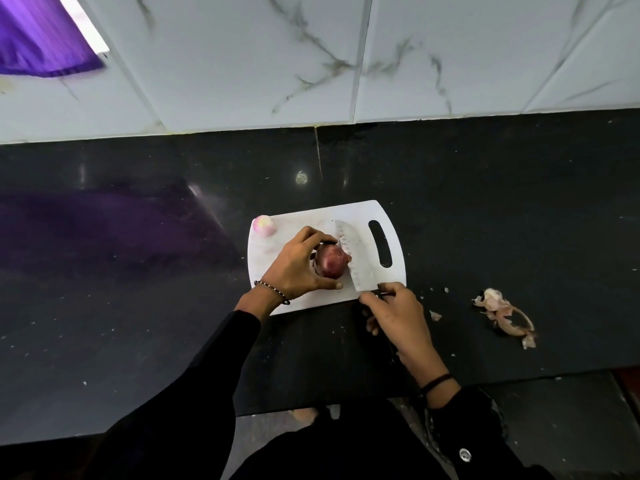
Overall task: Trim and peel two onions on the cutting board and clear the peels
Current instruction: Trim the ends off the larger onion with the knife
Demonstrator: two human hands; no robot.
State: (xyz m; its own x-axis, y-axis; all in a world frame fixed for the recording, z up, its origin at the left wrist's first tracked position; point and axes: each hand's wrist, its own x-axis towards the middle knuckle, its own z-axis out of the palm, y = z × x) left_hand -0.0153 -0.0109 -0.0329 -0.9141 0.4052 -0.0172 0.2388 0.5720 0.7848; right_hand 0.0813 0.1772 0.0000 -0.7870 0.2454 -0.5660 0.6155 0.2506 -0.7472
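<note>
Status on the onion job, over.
Left hand grips unpeeled onion on cutting board. Right hand holds knife, blade at onion's end. Peels lie on counter.

On a white cutting board (pixel 308 299) on a dark bench (pixel 485 209), the left hand (pixel 298 268) grips an unpeeled red onion (pixel 331 262). The right hand (pixel 398 320) holds a knife (pixel 353 258) against it. A peeled onion (pixel 264 225) and peels (pixel 504 315) lie apart.

No readable text or labels anywhere.
</note>
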